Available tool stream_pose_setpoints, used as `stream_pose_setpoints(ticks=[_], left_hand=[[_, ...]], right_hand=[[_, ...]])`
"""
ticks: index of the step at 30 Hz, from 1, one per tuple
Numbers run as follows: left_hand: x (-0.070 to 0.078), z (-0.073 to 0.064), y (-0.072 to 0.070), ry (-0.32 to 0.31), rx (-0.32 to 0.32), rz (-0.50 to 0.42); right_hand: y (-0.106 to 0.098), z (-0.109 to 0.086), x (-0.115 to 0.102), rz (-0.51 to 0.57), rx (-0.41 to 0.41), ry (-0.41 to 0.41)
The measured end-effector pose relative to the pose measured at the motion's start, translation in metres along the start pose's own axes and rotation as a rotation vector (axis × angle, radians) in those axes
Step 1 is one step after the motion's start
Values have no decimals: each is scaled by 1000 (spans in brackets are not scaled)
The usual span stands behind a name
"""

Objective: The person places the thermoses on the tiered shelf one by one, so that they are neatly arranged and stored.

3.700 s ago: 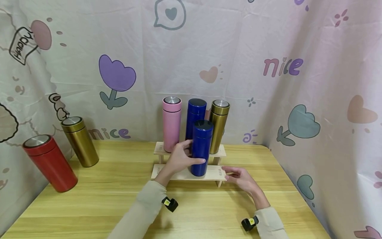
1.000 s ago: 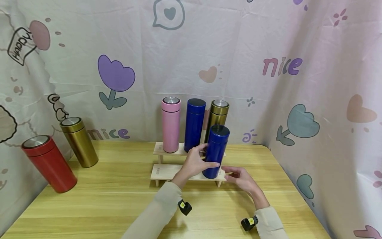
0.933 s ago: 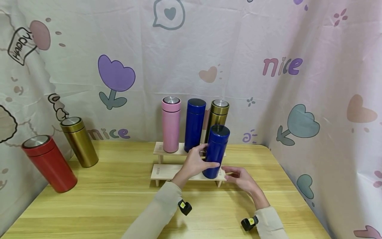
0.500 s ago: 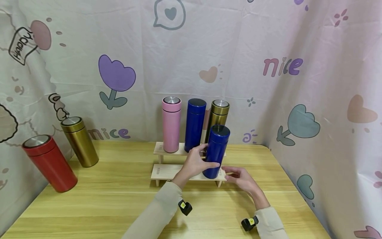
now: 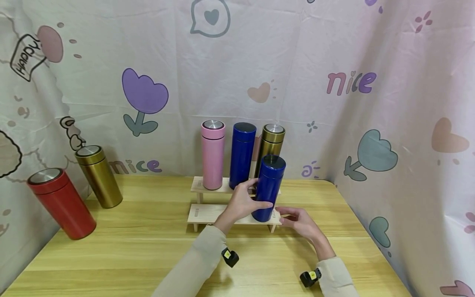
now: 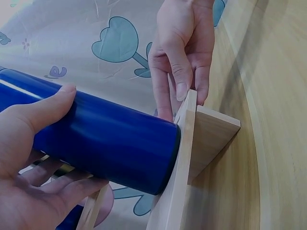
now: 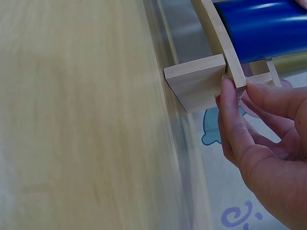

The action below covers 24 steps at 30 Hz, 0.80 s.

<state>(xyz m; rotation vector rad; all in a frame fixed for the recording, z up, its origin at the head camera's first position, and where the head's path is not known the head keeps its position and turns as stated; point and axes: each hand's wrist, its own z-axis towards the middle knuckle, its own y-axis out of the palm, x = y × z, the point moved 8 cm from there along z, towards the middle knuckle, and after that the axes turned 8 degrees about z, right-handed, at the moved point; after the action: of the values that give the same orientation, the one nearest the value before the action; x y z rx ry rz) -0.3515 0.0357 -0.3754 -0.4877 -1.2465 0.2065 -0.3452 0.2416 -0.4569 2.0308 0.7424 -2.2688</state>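
Note:
My left hand (image 5: 241,204) grips a glossy blue thermos (image 5: 268,187) around its lower half, thumb across the front. That thermos stands upright at the right end of the lower step of a two-step wooden stand (image 5: 208,212). In the left wrist view its base (image 6: 168,163) meets the board. With thumb and fingers, my right hand (image 5: 301,222) pinches the right end of the same board, as the right wrist view shows at the board's corner (image 7: 235,72). On the upper step are a pink thermos (image 5: 213,159), another blue thermos (image 5: 242,154) and a gold thermos (image 5: 272,138), partly hidden.
To the left on the wooden table (image 5: 148,251) stand a red thermos (image 5: 64,206) and a second gold thermos (image 5: 102,179). A printed cloth (image 5: 289,53) hangs behind the table and along both sides.
Over the earlier frames my left hand has shifted the front blue thermos rightward along the lower step. Nothing visibly moves in the last second; my right hand keeps its place throughout.

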Motion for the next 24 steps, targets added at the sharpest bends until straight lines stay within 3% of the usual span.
stream_pose_setpoints(ticks=[24], left_hand=[[-2, 0, 1, -7, -27, -16]], right_hand=[[1, -1, -1, 15, -5, 3]])
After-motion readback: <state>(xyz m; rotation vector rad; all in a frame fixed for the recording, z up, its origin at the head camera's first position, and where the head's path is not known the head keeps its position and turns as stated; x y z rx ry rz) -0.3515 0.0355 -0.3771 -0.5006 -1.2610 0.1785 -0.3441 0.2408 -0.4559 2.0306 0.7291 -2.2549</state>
